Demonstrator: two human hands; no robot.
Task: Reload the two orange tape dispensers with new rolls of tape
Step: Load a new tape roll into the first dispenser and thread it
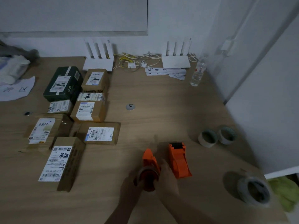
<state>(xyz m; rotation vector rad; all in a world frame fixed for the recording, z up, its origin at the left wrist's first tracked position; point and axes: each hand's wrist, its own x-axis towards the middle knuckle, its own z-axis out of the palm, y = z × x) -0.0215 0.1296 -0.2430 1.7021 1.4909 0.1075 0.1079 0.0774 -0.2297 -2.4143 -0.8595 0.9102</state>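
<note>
- The wooden table [161,97] is crowded on its left with labelled parcels [68,159]; a dispenser that slides that way under pressure could knock into them, though for now they lie well apart from the work.
- The first orange dispenser [151,160] is gripped from both sides near the front edge; the second orange dispenser [178,159] stands just beside it on the right, close enough that a sudden jerk might tip it.
- The left hand [137,183] and right hand [168,172] both close around a tape roll [148,175] at the dispenser's hub; blur and dim light hide the fingers, so I cannot tell whether they pinch the roll's rim or wrap it; pushed on crooked, the roll could jam or slip off.
- Three more rolls wait to the right: one near the edge [254,191], which a passing sleeve could sweep off, and a pair [208,138] further back.
- The loose tape end cannot be made out; it might stick to itself if it is fed carelessly.
</note>
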